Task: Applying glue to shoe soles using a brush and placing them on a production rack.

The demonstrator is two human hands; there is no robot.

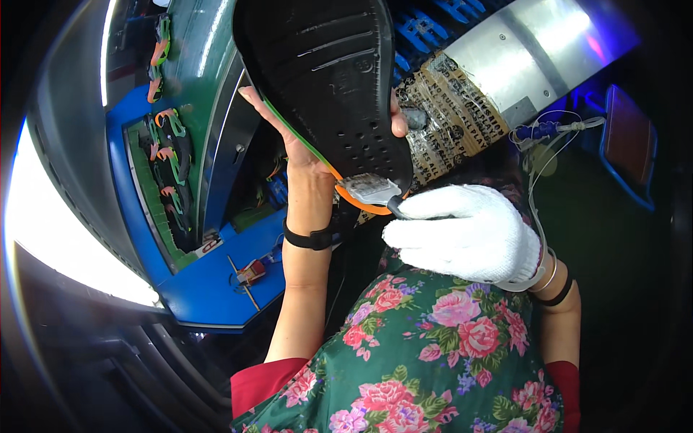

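My left hand (297, 148) is bare and grips a black shoe sole (317, 86) from beneath, with fingers showing at both of its sides. The sole has a cluster of small holes, several raised lines, and a green and orange edge. My right hand (462, 234), in a white knit glove, is closed on the dark handle of a flat brush (372, 189). The brush's greyish head lies against the near end of the sole, by the orange edge. Part of the handle is hidden in the glove.
At left, a blue-framed conveyor or bench (209, 289) carries a green tray (155, 216) with several black, green and orange shoe parts (173, 155). Behind the sole is a metal duct (534, 43) wrapped with printed brown tape (455, 108). A cable (534, 173) hangs at right, near a brown blue-edged panel (628, 144).
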